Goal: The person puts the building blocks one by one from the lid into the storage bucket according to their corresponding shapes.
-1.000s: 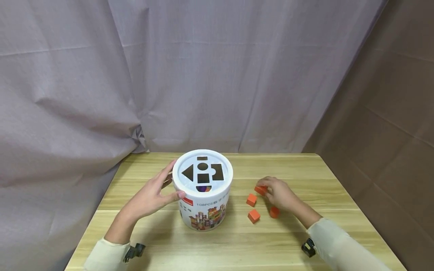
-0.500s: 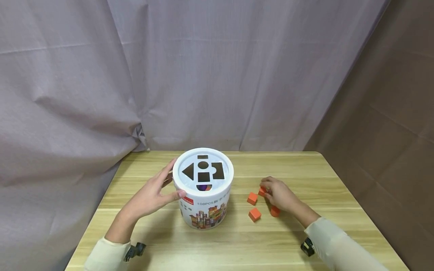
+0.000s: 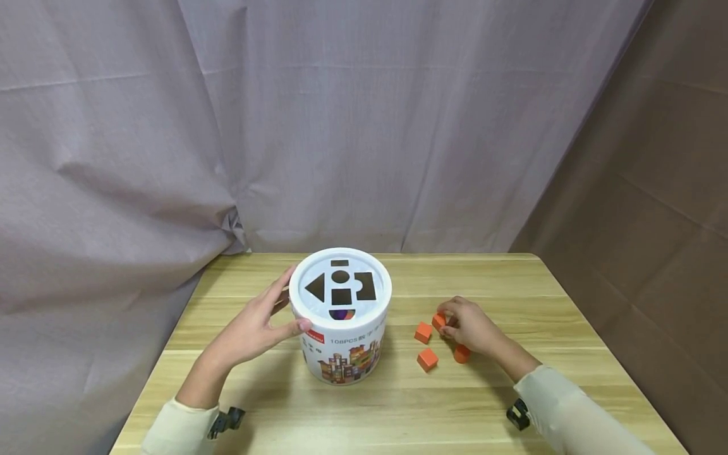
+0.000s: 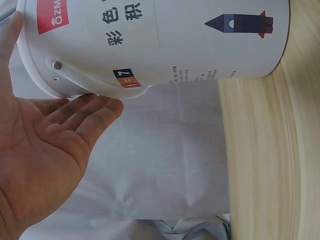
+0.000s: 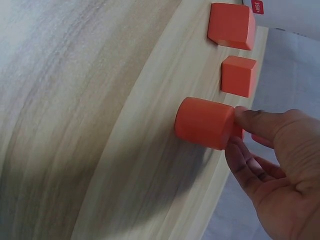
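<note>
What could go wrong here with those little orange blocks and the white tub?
The orange cylinder is round and only pinched at its end by the right hand, so it might slip and roll across the table. The left hand merely rests open against the white tub; pressing on the lid could perhaps shift it.

orange cylinder lying on table

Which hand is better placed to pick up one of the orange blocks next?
Probably the right hand: its fingertips already touch the orange cylinder block, with two more orange blocks close by. The left hand rests flat against the white bucket, across the table.
</note>
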Available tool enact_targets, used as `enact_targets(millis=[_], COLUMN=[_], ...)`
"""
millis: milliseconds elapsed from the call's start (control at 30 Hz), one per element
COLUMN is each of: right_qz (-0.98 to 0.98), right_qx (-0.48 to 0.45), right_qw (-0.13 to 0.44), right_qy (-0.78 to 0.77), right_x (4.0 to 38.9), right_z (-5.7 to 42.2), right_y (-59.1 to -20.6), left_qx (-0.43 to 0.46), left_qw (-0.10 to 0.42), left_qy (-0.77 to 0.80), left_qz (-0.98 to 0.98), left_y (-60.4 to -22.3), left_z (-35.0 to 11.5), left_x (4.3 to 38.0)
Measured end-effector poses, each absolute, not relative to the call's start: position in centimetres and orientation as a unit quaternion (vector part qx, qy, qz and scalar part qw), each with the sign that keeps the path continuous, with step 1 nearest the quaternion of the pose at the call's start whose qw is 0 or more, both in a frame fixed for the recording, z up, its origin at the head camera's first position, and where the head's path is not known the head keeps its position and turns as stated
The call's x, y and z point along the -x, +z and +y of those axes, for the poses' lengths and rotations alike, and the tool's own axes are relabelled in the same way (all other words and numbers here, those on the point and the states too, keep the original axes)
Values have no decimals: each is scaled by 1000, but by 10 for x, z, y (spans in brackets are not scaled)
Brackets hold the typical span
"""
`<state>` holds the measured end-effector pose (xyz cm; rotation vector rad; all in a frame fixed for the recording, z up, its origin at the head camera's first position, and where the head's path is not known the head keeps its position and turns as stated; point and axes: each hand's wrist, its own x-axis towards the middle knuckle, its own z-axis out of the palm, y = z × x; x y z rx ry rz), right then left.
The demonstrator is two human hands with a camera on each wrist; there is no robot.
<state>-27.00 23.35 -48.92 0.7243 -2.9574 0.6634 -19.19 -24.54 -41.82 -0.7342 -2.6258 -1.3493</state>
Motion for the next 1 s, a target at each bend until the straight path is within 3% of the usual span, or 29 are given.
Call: enact_targets(millis=[1000], right_qz=[-912], right_qx=[-269], right_qw=[134], right_qy=[278], right_x=[236], right_z=[218], right_y=[-411], left_qx=[231], left_qw=[45], left_qy=[-435], left_qz=[-869], left_y=[-415], left_z=[-246], left_x=[192])
